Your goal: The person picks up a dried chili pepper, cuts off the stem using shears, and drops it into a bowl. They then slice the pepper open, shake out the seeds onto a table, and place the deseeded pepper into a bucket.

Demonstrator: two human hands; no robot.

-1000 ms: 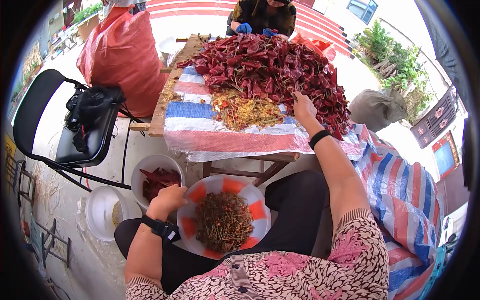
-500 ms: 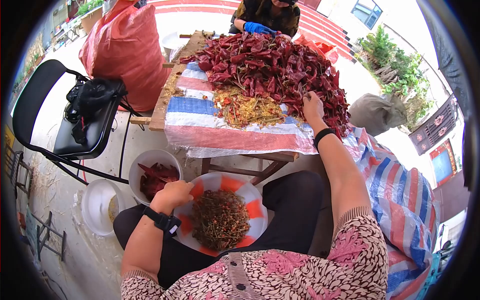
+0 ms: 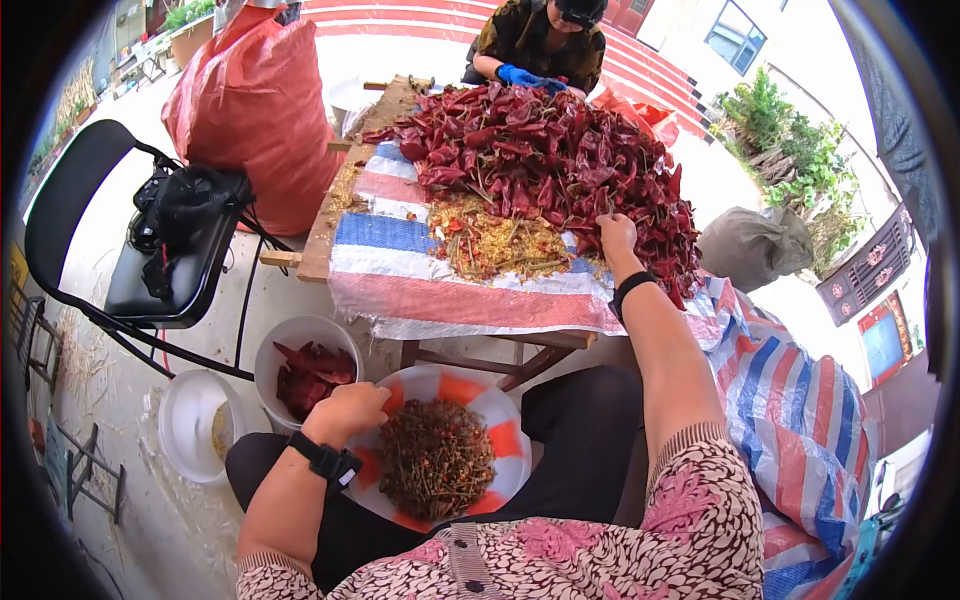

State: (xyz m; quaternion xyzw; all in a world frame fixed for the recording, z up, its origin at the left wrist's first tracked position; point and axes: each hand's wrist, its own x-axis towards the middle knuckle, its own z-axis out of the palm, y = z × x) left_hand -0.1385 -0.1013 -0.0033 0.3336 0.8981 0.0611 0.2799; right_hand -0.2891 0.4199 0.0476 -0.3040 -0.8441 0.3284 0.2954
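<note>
Two bare hands appear in this view, for which we take the heap of dried red peppers [image 3: 545,150] as the landmark. The heap lies on a striped sheet [image 3: 470,292] spread over the surface [image 3: 322,250]. At its near right edge we find the right hand [image 3: 618,236]; its fingers are bent against the peppers, but we cannot tell how far they are open or whether they grip one. Lower than the heap and nearer to us, the left hand [image 3: 346,412] is curled at the rim of a red-and-white bowl [image 3: 506,440] of brownish stalks [image 3: 437,466]; how far its fingers part, and what they hold, we cannot make out. Just in front of the heap we note yellow seed-like bits [image 3: 505,243]. Below and left of the heap stand a white bucket [image 3: 300,332], containing red pods [image 3: 314,378], and a white tub [image 3: 173,425]. Beyond the heap we see a co-worker's blue-gloved hand [image 3: 520,76].
</note>
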